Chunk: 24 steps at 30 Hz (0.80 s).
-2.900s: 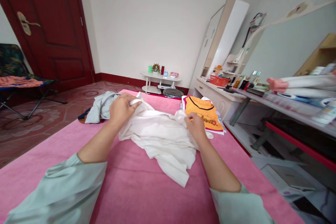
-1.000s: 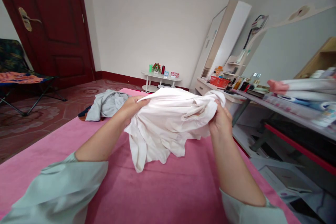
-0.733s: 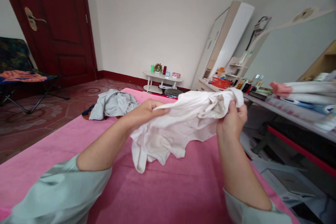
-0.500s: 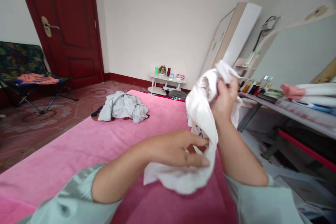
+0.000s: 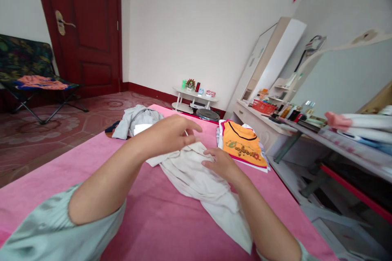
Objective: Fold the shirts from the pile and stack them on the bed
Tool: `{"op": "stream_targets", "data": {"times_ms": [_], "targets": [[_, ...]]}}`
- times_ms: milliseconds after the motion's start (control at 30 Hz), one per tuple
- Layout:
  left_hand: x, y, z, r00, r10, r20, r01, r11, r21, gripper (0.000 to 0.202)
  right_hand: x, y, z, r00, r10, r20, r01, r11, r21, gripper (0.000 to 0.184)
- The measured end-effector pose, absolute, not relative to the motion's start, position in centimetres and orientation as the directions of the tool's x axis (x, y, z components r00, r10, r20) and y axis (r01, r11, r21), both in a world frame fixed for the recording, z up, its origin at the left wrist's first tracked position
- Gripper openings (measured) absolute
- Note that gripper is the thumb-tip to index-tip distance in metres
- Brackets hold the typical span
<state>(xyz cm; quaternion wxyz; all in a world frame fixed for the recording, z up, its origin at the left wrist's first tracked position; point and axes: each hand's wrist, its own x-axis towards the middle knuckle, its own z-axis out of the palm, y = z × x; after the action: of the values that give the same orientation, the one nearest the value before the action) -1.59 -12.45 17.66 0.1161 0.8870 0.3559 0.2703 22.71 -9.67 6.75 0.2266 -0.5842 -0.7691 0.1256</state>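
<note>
A white garment [image 5: 196, 175] lies loosely crumpled across the pink bed cover [image 5: 159, 220]; its exact kind cannot be made out. Above its far left part is my left hand [image 5: 174, 132], fingers apart and slightly curled, holding nothing I can see. My right hand [image 5: 222, 163] hovers at the garment's right side with thumb and fingers spread; whether it touches the cloth is unclear. Beyond my right hand sits a stack of folded clothes with an orange T-shirt [image 5: 241, 142] on top. Behind my left forearm is a heap of grey clothing [image 5: 134, 118].
A folding chair [image 5: 39, 83] with an orange cloth stands at the left by a dark red door [image 5: 79, 28]. A low white table [image 5: 194, 96] is against the far wall. On the right, a dressing table [image 5: 309, 126] with bottles and a mirror runs beside the bed.
The white garment, raised in my right hand before, now lies spread on the bed, let go. My left hand moved up and forward, my right hand down and left. The folded stack is now uncovered.
</note>
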Motion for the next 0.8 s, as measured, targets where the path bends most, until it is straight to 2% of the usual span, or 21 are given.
{"op": "stream_targets", "data": {"times_ms": [100, 233, 333, 433, 500, 600, 667, 733, 800], "targets": [[-2.7, -8.2, 15.5, 0.295, 0.826, 0.480, 0.818, -0.478, 0.320, 0.031, 23.5, -9.4, 4.7, -0.071, 0.969, 0.237, 0.910, 0.160, -0.382, 0.053], [-3.6, -4.5, 11.8, 0.148, 0.898, 0.413, 0.933, -0.266, 0.243, 0.039, 25.3, -8.6, 3.2, 0.110, 0.982, 0.153, 0.927, -0.046, -0.373, 0.063], [-3.4, -3.2, 9.2, 0.156, 0.908, 0.388, 0.949, -0.247, 0.197, 0.067, 26.2, -8.6, 2.9, 0.087, 0.995, 0.041, 0.901, -0.061, -0.430, 0.045], [-2.9, -2.5, 7.0, 0.218, 0.903, 0.369, 0.937, -0.299, 0.179, 0.092, 26.0, -9.2, 3.5, -0.025, 0.999, -0.030, 0.792, 0.001, -0.610, 0.017], [-2.6, -2.3, 6.0, 0.239, 0.909, 0.341, 0.936, -0.309, 0.170, 0.096, 25.7, -9.5, 4.4, -0.033, 0.999, -0.019, 0.679, 0.008, -0.734, 0.012], [-2.5, -2.0, 5.3, 0.241, 0.922, 0.302, 0.933, -0.306, 0.189, 0.087, 25.7, -9.7, 6.2, 0.077, 0.994, 0.078, 0.525, 0.026, -0.851, 0.012], [-2.6, -1.9, 5.5, 0.249, 0.928, 0.277, 0.927, -0.311, 0.210, 0.065, 26.3, -9.7, 7.6, 0.193, 0.962, 0.191, 0.433, 0.091, -0.897, 0.017], [-2.7, -2.0, 6.4, 0.254, 0.931, 0.264, 0.922, -0.315, 0.223, 0.042, 27.2, -9.9, 9.1, 0.344, 0.886, 0.312, 0.346, 0.190, -0.919, 0.023], [-2.8, -2.4, 8.0, 0.245, 0.920, 0.304, 0.896, -0.335, 0.292, 0.033, 28.1, -10.4, 10.6, 0.527, 0.737, 0.424, 0.300, 0.305, -0.904, 0.027]]}}
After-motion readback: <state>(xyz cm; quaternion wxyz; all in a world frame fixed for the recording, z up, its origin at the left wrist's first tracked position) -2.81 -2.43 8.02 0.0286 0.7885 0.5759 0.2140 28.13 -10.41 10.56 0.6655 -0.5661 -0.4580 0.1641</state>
